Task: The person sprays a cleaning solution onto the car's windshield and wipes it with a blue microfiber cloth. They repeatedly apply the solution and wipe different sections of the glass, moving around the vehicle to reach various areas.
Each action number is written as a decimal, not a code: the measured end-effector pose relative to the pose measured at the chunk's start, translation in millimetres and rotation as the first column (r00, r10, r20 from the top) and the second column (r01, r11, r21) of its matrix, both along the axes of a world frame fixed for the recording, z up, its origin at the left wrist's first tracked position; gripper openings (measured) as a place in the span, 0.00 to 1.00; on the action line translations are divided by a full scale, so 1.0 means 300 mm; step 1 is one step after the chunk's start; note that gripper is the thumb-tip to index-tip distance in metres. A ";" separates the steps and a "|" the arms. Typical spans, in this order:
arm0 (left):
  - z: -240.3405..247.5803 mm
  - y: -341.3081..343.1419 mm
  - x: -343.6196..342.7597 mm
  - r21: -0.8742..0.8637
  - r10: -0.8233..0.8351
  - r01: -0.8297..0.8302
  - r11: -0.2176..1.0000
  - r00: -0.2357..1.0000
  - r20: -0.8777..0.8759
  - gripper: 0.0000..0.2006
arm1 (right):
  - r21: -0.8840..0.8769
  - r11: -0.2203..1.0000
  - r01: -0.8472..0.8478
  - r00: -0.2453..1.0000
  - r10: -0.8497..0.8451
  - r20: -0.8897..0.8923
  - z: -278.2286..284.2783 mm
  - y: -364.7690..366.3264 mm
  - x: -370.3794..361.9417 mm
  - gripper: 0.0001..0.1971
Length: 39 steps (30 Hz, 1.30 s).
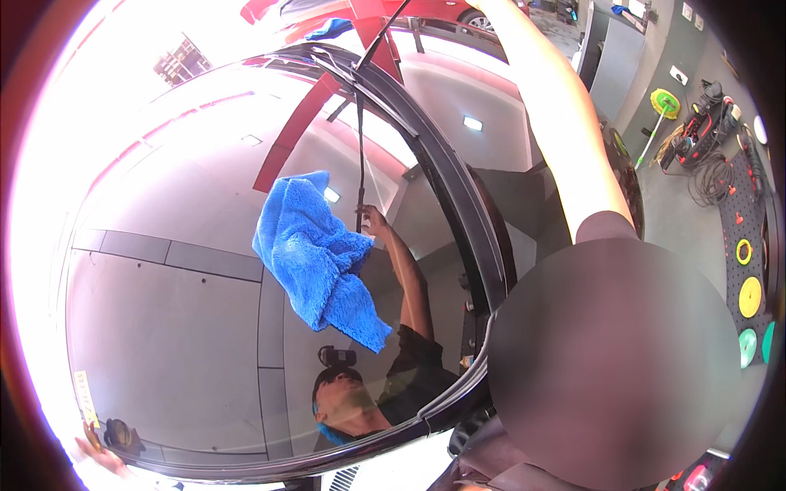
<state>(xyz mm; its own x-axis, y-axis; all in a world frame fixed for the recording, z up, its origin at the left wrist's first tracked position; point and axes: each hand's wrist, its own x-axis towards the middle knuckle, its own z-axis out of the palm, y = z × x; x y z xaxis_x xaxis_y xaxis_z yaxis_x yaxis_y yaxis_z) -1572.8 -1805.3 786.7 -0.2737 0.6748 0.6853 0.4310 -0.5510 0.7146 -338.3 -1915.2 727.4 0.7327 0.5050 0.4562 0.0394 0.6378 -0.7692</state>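
A crumpled blue microfiber cloth lies on the dark, glossy car windshield, touched by neither hand. My right arm stretches up to the top edge, where the hand itself is cut off. Above the glass stands a lifted black wiper arm, its upper end out of view. In the reflection, my hand's fingers are closed around the wiper. My left hand, washed out by bright light, rests at the lower left edge of the glass, fingers stretched out beside a yellow sticker.
Black trim and a second wiper border the glass. Another blue cloth lies beyond, near a red car. At right are a green-yellow mop, coiled cables and round pads. A blurred patch covers the lower right.
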 end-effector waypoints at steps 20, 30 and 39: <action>-0.021 0.032 -0.065 0.009 0.127 -0.127 0.992 0.985 -0.117 0.40 | -0.120 0.963 0.243 0.910 -0.184 0.371 0.180 0.079 -0.017 0.38; -0.159 -0.008 0.087 -0.020 0.077 -0.075 0.997 0.988 0.134 0.40 | -0.300 0.877 0.374 0.883 -0.238 0.405 0.263 0.161 0.053 0.42; -0.123 -0.003 -0.020 0.013 0.148 -0.147 0.989 0.988 -0.034 0.40 | 0.025 0.946 0.322 0.854 -0.302 0.423 0.394 0.237 0.216 0.38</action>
